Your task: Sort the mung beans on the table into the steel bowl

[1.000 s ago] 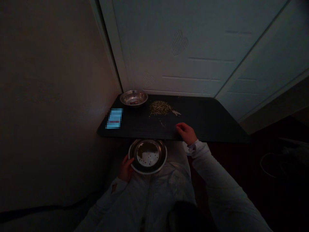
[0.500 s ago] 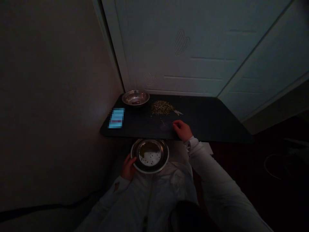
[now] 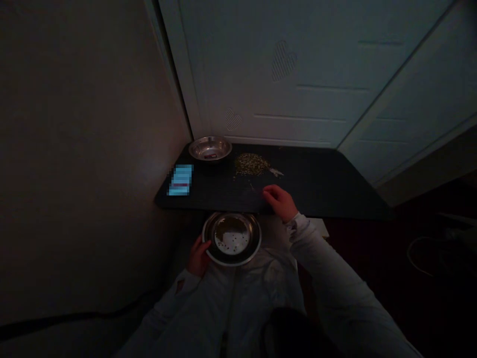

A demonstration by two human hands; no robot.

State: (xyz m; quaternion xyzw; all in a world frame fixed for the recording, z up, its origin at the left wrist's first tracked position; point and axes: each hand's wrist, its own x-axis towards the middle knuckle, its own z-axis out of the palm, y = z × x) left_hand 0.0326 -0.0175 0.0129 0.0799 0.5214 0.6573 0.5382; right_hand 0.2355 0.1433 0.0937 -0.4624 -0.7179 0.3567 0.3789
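My left hand (image 3: 198,257) grips the rim of a round metal bowl (image 3: 255,254) on my lap, just below the table's front edge. Small dark grains lie scattered over the bowl's shiny bottom. Over the dark table (image 3: 316,179), my right hand (image 3: 280,201) is closed, thumb against the curled fingers; whatever they pinch is too small to make out. A heap of pale and brownish grains (image 3: 252,164) lies beyond my right hand, with a few loose grains strung out in front of it. Beside the heap is a small whitish bunch (image 3: 276,172), its kind unclear.
A second metal bowl (image 3: 210,149) stands at the table's back left corner. In front of it lies a bright, pixelated phone-like rectangle (image 3: 181,180). A white panelled door or cabinet (image 3: 316,64) rises behind the table, and a wall (image 3: 93,149) closes off the left.
My right hand has slid a little to the left over the table, staying closed. The left hand keeps its grip on the bowl. The whole view has shifted slightly.
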